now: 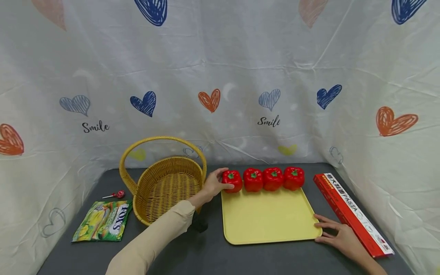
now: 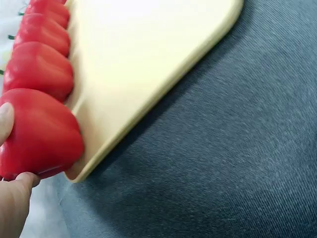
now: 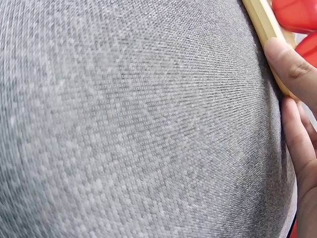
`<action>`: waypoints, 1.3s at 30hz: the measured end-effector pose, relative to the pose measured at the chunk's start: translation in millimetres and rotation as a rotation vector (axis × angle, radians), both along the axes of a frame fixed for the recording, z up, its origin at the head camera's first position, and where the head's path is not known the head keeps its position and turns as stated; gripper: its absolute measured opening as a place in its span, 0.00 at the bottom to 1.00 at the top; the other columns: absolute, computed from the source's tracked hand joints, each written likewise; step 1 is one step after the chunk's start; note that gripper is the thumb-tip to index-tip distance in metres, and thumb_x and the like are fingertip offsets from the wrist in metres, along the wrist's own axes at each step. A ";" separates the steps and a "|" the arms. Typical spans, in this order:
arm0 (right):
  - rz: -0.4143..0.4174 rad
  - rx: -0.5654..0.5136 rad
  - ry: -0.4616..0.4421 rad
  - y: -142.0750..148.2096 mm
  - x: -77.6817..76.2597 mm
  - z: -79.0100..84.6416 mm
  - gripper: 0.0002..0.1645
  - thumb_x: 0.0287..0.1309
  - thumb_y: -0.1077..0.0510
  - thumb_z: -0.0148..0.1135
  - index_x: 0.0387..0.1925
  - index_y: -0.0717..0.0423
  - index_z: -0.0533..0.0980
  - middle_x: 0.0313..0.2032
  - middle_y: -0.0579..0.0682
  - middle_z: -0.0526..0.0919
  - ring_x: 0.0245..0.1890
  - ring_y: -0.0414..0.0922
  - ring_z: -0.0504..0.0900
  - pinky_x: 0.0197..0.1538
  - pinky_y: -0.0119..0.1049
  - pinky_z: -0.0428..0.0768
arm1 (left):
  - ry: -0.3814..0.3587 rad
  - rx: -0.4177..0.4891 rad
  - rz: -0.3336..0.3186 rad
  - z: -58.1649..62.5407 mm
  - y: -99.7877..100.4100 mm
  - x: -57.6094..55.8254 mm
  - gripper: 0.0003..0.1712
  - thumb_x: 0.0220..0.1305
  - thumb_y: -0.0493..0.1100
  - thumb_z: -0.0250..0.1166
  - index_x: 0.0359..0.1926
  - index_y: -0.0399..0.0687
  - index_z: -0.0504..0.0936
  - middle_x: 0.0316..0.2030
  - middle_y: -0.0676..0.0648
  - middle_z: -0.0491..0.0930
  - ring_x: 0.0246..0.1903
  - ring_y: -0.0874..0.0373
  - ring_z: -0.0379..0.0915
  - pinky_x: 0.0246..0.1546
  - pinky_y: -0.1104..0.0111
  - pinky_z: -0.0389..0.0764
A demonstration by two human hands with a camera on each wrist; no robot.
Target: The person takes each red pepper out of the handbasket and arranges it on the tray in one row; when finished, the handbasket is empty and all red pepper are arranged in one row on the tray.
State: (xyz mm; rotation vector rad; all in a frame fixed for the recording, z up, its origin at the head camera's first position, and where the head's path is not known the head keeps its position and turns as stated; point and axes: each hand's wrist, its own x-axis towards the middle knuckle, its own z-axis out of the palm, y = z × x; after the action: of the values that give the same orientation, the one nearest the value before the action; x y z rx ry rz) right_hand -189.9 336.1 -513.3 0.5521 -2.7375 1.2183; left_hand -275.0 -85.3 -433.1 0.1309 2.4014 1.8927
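Note:
My left hand holds the leftmost red bell pepper between thumb and fingers, over the far left corner of a yellow tray. In the left wrist view, that bell pepper sits at the tray's corner, the thumb and fingertips on opposite sides of it. To its right, several more red bell peppers with green stems line the tray's far edge. My right hand grips the tray's near right corner; in the right wrist view, its thumb lies on the tray rim.
Left of the tray stands a yellow wicker basket with a tall handle. Farther left lie a lollipop and a green FOX'S candy bag. A long red pasta box lies on the right of the dark table. A printed curtain hangs behind.

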 end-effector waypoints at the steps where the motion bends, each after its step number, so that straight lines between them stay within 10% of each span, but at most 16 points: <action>1: 0.001 0.001 -0.002 0.3 0.0 0.0 0.24 0.37 0.53 0.80 0.41 0.54 0.85 0.52 0.61 0.80 0.50 0.13 0.64 0.38 0.17 0.77 | 0.002 -0.001 -0.006 -1.0 0.1 -0.1 0.39 0.53 0.28 0.70 0.66 0.32 0.66 0.63 0.33 0.67 0.64 0.40 0.62 0.62 0.55 0.67; 39: -0.007 -0.024 -0.011 0.3 3.8 -1.1 0.25 0.36 0.54 0.80 0.42 0.54 0.85 0.53 0.64 0.79 0.51 0.13 0.63 0.37 0.20 0.79 | 0.039 -0.059 -0.114 -1.0 -1.0 -9.2 0.38 0.56 0.29 0.68 0.67 0.30 0.64 0.66 0.33 0.63 0.66 0.42 0.59 0.60 0.58 0.69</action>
State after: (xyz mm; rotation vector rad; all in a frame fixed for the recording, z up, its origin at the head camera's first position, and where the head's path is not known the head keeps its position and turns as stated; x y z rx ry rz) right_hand -186.1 336.3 -514.4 0.5343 -2.7279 1.2548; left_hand -284.3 -86.3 -434.0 0.2966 2.4158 1.7843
